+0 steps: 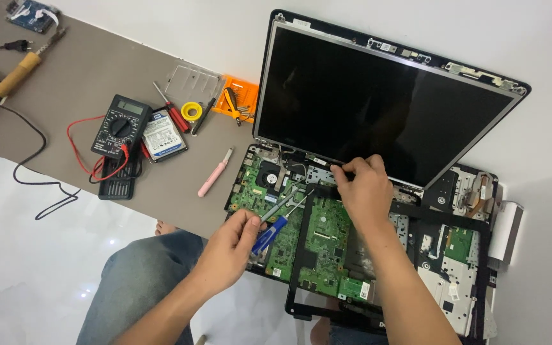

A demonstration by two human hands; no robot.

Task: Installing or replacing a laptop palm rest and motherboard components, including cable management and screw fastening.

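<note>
- Opened laptop [378, 211] is lying across the right end of the grey table [84, 83], its keyboard cover off, green circuit boards showing, dark screen [378, 102] tilting back without its bezel.
- A loose black frame [301, 255] is resting over the boards, its lower edge running out of view at the bottom.
- Right hand [367, 191] is reaching to the hinge line just below the screen, fingertips pinching something small and dark there; what it is pinching is too small to make out.
- Left hand [231, 246] is closing around a blue-handled screwdriver [276, 223], the shaft pointing up and right over the green board, beside the small round fan [268, 176].
- Black multimeter [120, 126] with red leads is sitting mid-table, overlapping a black tray; the tray's contents are hard to read.
- Bare hard drive [163, 137] is lying just beside the meter.
- Orange bit case [236, 99] is lying open near the screen's corner, holding small driver bits and a yellow-handled tool.
- Soldering iron [23, 67] is lying at the far left, cord trailing off the edge.
- Pink tool [214, 172] is lying alone near the laptop.
</note>
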